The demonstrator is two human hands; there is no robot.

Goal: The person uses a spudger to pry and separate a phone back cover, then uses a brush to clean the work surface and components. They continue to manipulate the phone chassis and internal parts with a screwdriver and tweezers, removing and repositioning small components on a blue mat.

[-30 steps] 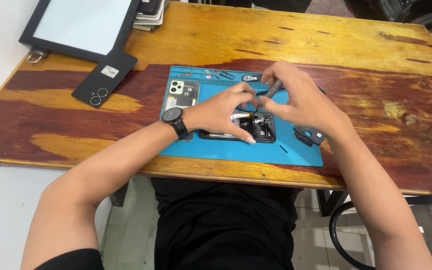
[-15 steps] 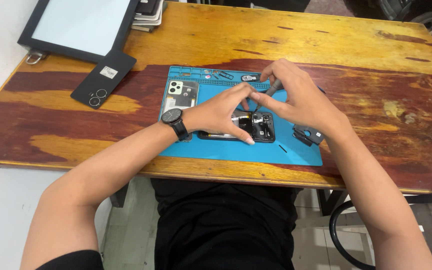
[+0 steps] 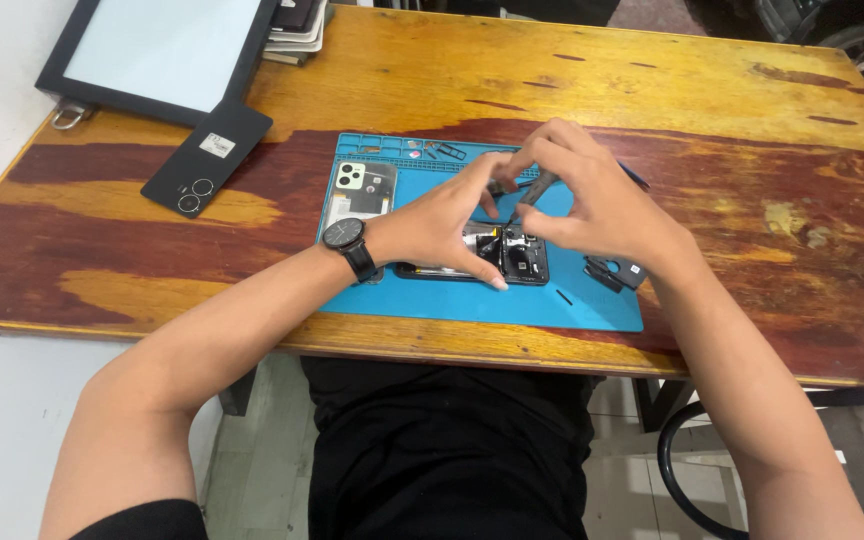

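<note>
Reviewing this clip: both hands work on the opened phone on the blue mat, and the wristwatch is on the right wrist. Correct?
Not quite. The head view shows the wristwatch on the left wrist, not the right. The rest holds: the left hand and right hand work on the opened phone on the blue mat.

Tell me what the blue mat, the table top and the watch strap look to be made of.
Blue mat: probably silicone or soft rubber, matte, with moulded compartments along its far edge.
Table top: wood, glossy varnish worn through in patches; grain and dark knots show.
Watch strap on the left wrist: black and matte, likely rubber or silicone, though too small to be sure.
</note>
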